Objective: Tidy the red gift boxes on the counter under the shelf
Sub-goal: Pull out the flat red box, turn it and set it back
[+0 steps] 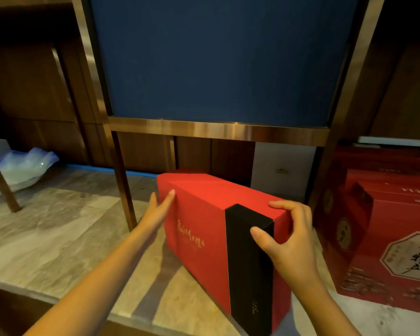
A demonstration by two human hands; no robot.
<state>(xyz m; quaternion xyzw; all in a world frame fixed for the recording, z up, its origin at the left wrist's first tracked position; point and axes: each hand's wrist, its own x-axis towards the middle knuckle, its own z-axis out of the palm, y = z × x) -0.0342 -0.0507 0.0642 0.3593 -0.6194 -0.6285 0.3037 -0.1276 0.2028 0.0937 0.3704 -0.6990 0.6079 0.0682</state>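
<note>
A long red gift box [199, 229] with a black band and gold script stands on its edge on the marble counter [58, 234], under the bronze-framed shelf [218, 130]. My left hand [159, 209] presses flat against the box's far left end. My right hand [289, 241] grips its near right end, thumb on the black band and fingers over the top edge. At the right stand more red gift boxes [386, 243] with an octagonal label and dark characters.
Bronze shelf legs [125, 190] stand on the counter just left of the box, and another [3, 187] is at far left. A crumpled clear plastic bag [22, 166] lies at the back left. A blue panel [218, 57] fills the shelf frame above. The counter's front edge runs near my forearms.
</note>
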